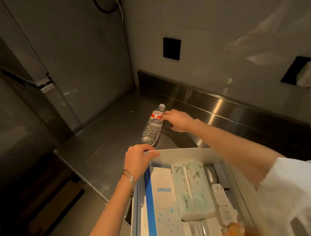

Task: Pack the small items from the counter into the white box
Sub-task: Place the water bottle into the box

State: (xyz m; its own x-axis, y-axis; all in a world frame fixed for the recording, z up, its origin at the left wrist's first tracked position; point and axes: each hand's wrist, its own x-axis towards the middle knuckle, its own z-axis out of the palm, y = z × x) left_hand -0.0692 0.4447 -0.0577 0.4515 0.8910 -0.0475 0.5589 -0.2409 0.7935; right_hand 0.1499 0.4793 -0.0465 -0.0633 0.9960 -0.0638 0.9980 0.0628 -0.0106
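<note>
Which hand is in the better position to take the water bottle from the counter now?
The right hand. Its fingers already touch the water bottle near the label, while the left hand is occupied gripping the far rim of the white box.

Dim, warm light; glare streaks the steel backsplash [223,104], edges bend with wide-angle distortion, corners fall dark.
</note>
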